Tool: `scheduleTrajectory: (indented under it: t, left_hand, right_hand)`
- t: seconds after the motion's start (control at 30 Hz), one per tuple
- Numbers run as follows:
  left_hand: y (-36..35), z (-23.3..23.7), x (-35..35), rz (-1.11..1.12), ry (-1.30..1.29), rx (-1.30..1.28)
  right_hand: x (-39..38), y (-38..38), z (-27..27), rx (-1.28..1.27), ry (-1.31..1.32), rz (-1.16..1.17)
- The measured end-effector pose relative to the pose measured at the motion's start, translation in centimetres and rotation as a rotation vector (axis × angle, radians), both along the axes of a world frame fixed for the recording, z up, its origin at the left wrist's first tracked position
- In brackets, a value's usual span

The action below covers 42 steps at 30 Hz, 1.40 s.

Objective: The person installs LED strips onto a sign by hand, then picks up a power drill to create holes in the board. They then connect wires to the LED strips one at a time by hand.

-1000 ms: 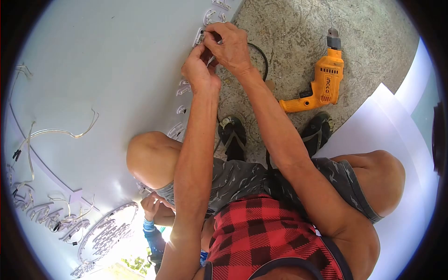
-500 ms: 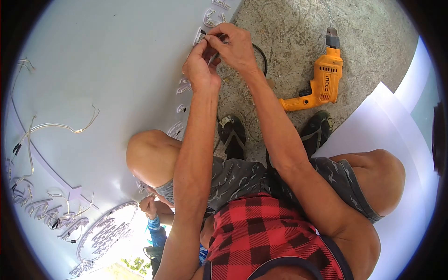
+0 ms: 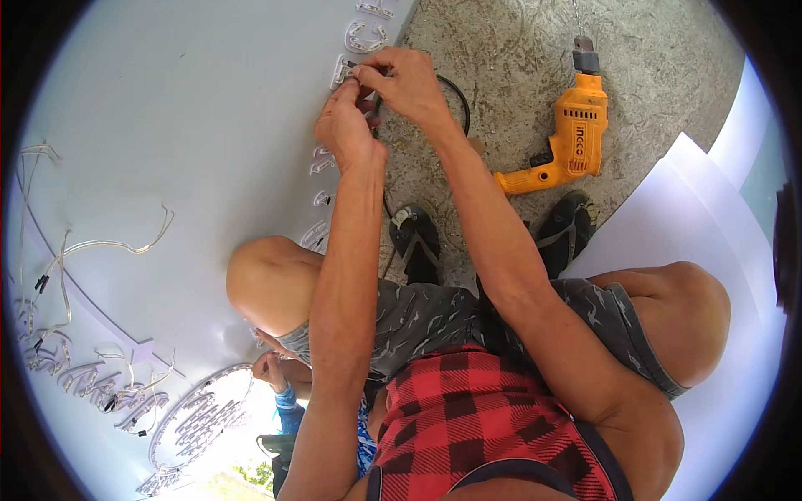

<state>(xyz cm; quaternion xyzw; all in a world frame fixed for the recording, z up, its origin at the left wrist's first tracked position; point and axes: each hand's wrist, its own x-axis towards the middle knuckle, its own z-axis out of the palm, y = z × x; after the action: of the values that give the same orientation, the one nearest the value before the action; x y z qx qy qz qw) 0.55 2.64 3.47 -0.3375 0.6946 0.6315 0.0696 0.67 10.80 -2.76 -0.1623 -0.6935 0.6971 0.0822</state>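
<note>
At the edge of the large pale panel (image 3: 225,108), both my hands are closed with fingertips meeting over a small raised letter (image 3: 338,73) that holds a strip of small parts. My left hand (image 3: 347,125) pinches from below. From the right, my right hand (image 3: 407,86) has thumb and forefinger pressed together. A small dark piece shows by the fingertips, but what they grip is too small to name. Just above is a C-shaped letter (image 3: 364,37) with a similar strip inside. Beside my hands a black cable (image 3: 462,100) curves over the floor.
An orange power drill (image 3: 579,125) lies on the concrete floor (image 3: 501,50) to the right. White sheets (image 3: 660,217) curve beyond it. Loose wires (image 3: 109,245) and more raised letters (image 3: 83,380) are on the panel's left. Another person's hand (image 3: 269,370) shows at lower left.
The view has shifted slightly, so the drill and letters appear a little farther left. My hands stay together at the same letter, with the fingers slightly rearranged.
</note>
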Motion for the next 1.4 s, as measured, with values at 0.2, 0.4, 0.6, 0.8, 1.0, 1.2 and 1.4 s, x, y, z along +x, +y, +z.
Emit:
scheduleTrajectory:
  t: [0.2,0.4,0.6,0.8,1.0,1.2,1.4]
  left_hand:
    - [0.4,0.2,-0.4,-0.119,-0.015,-0.188]
    - [0.8,0.3,0.4,-0.049,0.087,-0.135]
    - [0.3,0.2,0.0,-0.114,0.166,-0.217]
    - [0.4,0.5,-0.8,-0.352,0.359,-0.590]
    - [0.3,0.5,-0.3,-0.492,0.322,-0.691]
    - [-0.6,2.2,1.6,-1.065,0.073,-0.903]
    - [0.7,0.5,2.5,-1.613,-0.401,-0.892]
  right_hand:
    - [0.7,2.0,-0.1,-0.034,-0.042,0.119]
    - [-1.8,0.2,-0.4,0.158,0.007,0.055]
    - [0.8,0.8,-1.7,-0.286,0.160,0.059]
    - [0.9,1.2,-2.1,-0.142,0.430,0.120]
    - [2.4,3.6,-1.6,-0.487,0.095,0.251]
    - [4.9,7.2,2.5,0.396,-0.160,-0.553]
    - [14.4,11.8,4.7,0.754,-0.799,-0.650]
